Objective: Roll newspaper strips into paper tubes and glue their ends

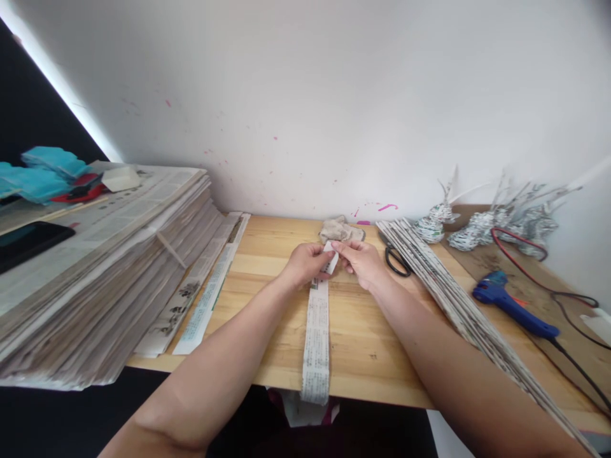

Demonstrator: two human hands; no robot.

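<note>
A long newspaper strip [316, 337] runs from my hands down the wooden table and hangs over its front edge. Its far end is lifted and bent between my fingers. My left hand [309, 262] pinches that end from the left, thumb on top. From the right, my right hand [356, 259] grips the tip of the same end with thumb and fingers. Just behind my hands lies a crumpled beige cloth [341, 229]. Black-handled scissors [398, 262] rest right of my right hand, partly beneath rolled paper sticks [443, 292].
A tall newspaper stack [119, 280] fills the left, with a phone [35, 242] on top. Flat paper strips [205, 312] lie beside it. At right are a blue glue gun [515, 305] with cables, a brown board [539, 318] and woven paper figures [432, 222]. A wall [310, 114] stands behind.
</note>
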